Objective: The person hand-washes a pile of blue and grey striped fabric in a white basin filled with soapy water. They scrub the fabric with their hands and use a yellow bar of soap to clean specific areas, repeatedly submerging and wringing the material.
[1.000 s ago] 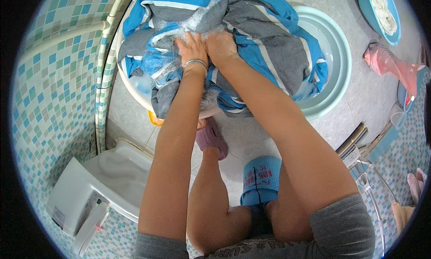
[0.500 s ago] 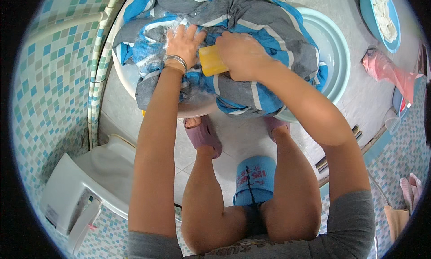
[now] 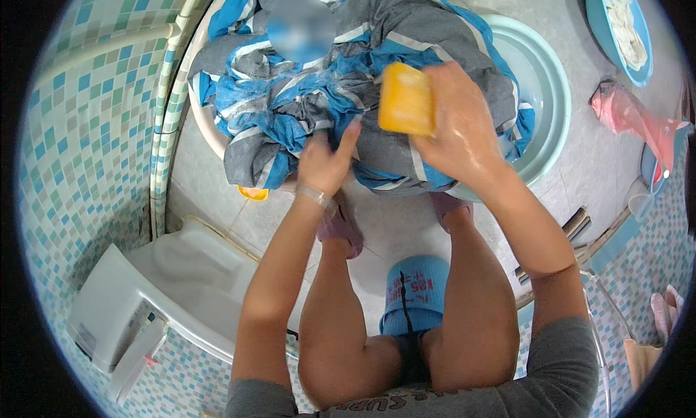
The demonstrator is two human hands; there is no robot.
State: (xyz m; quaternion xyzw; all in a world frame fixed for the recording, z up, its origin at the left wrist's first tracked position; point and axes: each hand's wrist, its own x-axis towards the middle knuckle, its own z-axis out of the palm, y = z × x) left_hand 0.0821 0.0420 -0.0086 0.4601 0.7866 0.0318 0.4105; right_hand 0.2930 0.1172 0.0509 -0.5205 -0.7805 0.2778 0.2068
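A large grey, blue and white striped cloth (image 3: 377, 26) lies wet and bunched across two basins, with traces of suds on it. My right hand (image 3: 460, 121) is raised over the cloth, closed around a yellow bar of soap (image 3: 407, 99). At the cloth's near edge, my left hand (image 3: 326, 160) grips a fold; its thumb stands up and the other fingers are partly hidden in the fabric. Under the cloth, the pale pink basin (image 3: 206, 128) shows at the left and the light blue basin (image 3: 554, 106) at the right.
A small orange-yellow dish (image 3: 254, 193) sits on the floor beside the pink basin. An upturned blue bucket (image 3: 415, 287) is between my legs. A white ceramic fixture (image 3: 174, 273) stands at left. Far right are a blue basin (image 3: 641, 70) of white cloth and a pink bag (image 3: 631, 117).
My left hand has drawn back from the middle of the cloth to its near edge. The right hand has lifted the soap off the cloth and moved right.
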